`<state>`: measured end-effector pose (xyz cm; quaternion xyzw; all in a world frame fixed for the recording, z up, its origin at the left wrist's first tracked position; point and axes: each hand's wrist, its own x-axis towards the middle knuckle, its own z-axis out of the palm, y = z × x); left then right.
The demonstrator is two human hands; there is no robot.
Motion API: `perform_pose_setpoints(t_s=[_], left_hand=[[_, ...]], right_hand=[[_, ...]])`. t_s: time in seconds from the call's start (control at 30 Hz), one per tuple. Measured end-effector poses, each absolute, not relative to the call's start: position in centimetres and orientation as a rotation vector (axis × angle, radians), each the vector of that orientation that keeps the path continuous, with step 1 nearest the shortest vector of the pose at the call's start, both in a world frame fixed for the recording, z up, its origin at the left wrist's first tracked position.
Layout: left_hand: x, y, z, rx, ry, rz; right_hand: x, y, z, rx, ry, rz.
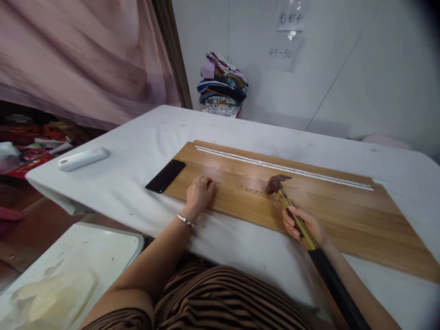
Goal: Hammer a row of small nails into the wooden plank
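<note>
Left hand (199,195) pinches nails (217,182) at board (347,215), fingertips together; right hand (312,225) grips hammer (310,243), fist closed, head beside nail row (251,188).

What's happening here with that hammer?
A person's right hand grips a yellow-and-black-handled claw hammer, its brown head over a brown wooden board. The left hand pinches thin silvery metal pieces, seemingly nails. Between the hands, a row of tiny nail-like bits dots the board.

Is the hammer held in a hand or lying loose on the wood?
Held: the right hand wraps the hammer. Whether its head touches the board, I cannot tell.
</note>
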<state>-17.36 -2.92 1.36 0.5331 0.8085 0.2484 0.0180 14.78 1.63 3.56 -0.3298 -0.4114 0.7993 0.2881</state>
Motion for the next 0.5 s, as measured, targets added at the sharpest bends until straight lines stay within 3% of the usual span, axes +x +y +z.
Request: perform_pose_setpoints(t_s=[0.5], left_hand=[[-17.64, -3.47, 1.65, 1.794, 2.512, 0.564]], right_hand=[[14.66, 1.87, 3.22, -0.851, -1.073, 2.136]])
